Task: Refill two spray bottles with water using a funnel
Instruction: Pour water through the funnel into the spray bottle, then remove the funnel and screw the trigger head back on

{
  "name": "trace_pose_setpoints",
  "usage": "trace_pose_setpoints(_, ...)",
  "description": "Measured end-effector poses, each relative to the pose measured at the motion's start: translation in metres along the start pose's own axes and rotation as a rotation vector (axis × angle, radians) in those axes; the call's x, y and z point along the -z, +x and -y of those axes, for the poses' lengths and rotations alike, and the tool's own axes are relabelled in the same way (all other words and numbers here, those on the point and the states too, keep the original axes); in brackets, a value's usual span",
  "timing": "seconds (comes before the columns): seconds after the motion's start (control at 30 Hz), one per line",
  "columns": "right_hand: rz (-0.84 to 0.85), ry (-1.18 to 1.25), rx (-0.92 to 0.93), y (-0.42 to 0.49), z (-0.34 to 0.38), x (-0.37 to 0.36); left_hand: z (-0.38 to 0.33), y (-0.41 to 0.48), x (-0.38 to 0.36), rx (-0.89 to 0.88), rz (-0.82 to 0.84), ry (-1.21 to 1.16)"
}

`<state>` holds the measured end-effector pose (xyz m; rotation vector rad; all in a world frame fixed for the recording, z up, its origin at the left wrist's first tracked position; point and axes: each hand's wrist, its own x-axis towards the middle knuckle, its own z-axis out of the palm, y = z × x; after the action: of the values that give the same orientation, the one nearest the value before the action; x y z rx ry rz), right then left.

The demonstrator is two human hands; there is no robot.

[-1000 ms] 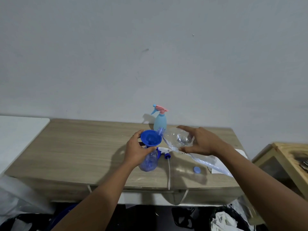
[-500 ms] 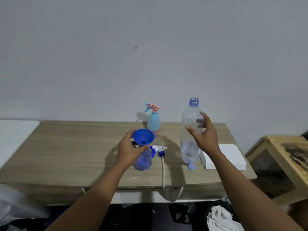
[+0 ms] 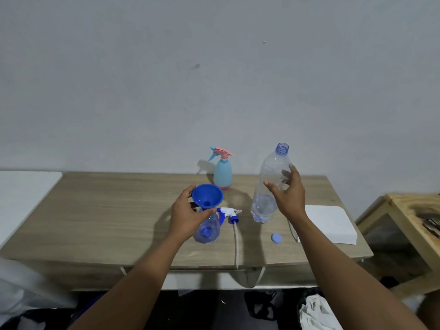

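Nearest the camera, two bare forearms reach up over the front edge of the wooden table (image 3: 107, 210), and everything else sits around the blue funnel (image 3: 207, 195) at the table's middle. Nearer than the funnel and to its right, a small blue bottle cap (image 3: 276, 238) lies flat on the wood, well apart from it. Directly beneath the funnel stands the clear spray bottle (image 3: 208, 231), blue-tinted and headless, with the funnel's stem set into its neck. The left hand (image 3: 188, 215) grips the funnel from the left: its thumb curls across under the bowl where stem meets neck, and a finger touches the bowl's left rim. Just right of the funnel lies the unscrewed spray head (image 3: 228, 213), white and blue, its pale dip tube (image 3: 236, 244) running toward the camera to the table's front edge. Farther right of the funnel, the right hand (image 3: 289, 194) is wrapped around the middle of the uncapped water bottle (image 3: 272, 165), which stands nearly upright, its mouth leaning slightly right; whether its base touches the table cannot be told. Right of the funnel, beyond that hand, a white sheet (image 3: 328, 222) lies flat near the table's end. Behind the funnel and slightly right, the light-blue spray bottle (image 3: 222, 173) with a pink trigger stands upright near the grey wall (image 3: 214, 79).
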<state>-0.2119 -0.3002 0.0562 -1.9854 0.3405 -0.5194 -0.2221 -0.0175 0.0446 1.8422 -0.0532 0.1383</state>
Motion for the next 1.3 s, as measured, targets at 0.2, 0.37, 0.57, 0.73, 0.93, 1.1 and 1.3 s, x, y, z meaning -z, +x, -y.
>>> trace_pose_setpoints(0.2, -0.149, 0.054, -0.032, -0.024, 0.009, -0.004, 0.005, 0.001, -0.001, 0.019, -0.005, -0.008)
trace_pose_setpoints(0.37, -0.094, 0.099, 0.186, -0.065, 0.030, -0.039, 0.007, 0.001, -0.003, 0.019, -0.017, 0.014)
trace_pose_setpoints(0.57, 0.482, 0.059, 0.106, -0.072, 0.055, -0.083, 0.013, -0.003, -0.004, 0.065, -0.025, 0.000)
trace_pose_setpoints(0.73, 0.593, 0.025, 0.107, -0.068, 0.058, -0.100, 0.026, -0.003, -0.003, 0.070, -0.002, -0.010)
trace_pose_setpoints(0.93, 0.575, 0.025, 0.120, -0.069, 0.055, -0.104, 0.033, -0.005, -0.005, 0.125, 0.005, -0.037)
trace_pose_setpoints(1.1, 0.573, 0.036, 0.120, -0.068, 0.056, -0.105, 0.047, 0.000, -0.014, 0.263, 0.020, 0.041)
trace_pose_setpoints(1.3, 0.468, 0.099, 0.089, -0.067, 0.058, -0.104, 0.051, 0.006, -0.015, 0.206, 0.039, 0.147)
